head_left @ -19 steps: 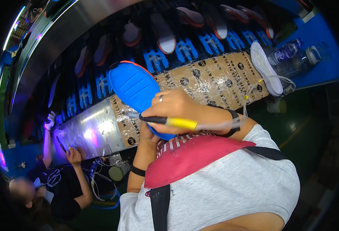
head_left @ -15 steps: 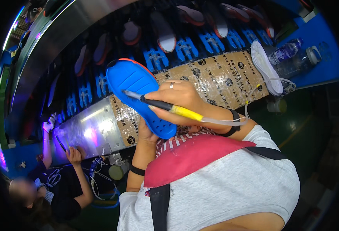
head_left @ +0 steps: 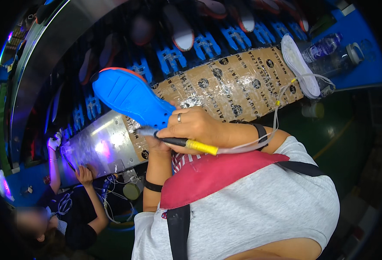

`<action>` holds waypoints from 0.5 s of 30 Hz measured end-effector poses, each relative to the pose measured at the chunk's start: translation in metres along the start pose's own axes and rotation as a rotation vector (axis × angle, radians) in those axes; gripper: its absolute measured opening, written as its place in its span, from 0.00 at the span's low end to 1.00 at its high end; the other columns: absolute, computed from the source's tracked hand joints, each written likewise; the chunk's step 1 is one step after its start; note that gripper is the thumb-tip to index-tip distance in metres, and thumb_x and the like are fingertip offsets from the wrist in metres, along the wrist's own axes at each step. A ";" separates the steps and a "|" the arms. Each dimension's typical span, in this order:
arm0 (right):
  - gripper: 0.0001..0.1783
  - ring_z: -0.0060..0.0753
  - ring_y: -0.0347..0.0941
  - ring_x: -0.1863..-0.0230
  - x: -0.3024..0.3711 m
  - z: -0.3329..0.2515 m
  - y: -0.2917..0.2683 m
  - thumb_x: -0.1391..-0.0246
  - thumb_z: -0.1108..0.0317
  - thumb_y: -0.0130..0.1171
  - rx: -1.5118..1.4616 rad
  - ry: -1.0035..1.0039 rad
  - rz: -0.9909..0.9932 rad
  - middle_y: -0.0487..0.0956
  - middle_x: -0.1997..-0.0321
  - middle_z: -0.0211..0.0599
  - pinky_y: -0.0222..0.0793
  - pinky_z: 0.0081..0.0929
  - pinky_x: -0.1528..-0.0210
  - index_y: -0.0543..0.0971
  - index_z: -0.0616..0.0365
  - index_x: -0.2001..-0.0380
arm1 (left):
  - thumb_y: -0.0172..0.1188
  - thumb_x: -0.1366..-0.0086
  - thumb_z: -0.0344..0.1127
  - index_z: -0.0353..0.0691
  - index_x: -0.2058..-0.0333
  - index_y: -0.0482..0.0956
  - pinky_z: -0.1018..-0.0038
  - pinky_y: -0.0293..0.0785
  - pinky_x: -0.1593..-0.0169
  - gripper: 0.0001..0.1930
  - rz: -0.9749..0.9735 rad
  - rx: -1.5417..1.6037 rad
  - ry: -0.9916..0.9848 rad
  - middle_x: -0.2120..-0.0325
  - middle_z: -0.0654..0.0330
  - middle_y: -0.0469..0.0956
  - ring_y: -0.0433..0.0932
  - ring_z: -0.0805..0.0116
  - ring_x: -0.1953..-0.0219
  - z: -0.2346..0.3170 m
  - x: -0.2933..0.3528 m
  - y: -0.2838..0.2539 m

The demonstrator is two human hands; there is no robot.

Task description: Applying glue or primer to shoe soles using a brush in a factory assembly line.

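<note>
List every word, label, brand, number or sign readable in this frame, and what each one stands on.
Printed wording is located here, not copied out.
Brown cardboard cover: repeated black capitals and round black emblems, partly legible.
Purple-tinted bottle: label markings, too small and blurred to read.
Small red mark beside the dark strap: too small to read.
Blue shoe sole and brush: no lettering visible.
</note>
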State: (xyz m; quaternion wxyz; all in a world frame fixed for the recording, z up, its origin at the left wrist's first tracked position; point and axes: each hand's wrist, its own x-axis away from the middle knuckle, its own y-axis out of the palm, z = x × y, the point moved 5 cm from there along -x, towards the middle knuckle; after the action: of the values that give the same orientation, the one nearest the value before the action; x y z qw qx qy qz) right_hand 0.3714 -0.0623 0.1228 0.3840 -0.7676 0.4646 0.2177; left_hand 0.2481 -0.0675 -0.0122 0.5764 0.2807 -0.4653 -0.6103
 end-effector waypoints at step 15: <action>0.14 0.34 0.75 0.72 0.001 0.019 0.000 0.59 0.70 0.64 -0.292 0.339 -0.156 0.77 0.75 0.38 0.69 0.26 0.69 0.80 0.56 0.64 | 0.58 0.47 0.56 0.44 0.47 0.65 0.55 0.68 0.50 0.33 -0.229 0.119 0.129 0.52 0.46 0.67 0.67 0.48 0.52 0.049 -0.008 0.015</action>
State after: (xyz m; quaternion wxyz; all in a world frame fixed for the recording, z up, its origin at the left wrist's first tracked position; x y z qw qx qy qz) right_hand 0.3724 -0.0477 0.1105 0.2009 -0.8743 0.4253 0.1202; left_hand 0.2136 -0.0461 0.0198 0.5140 0.4042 -0.4275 -0.6242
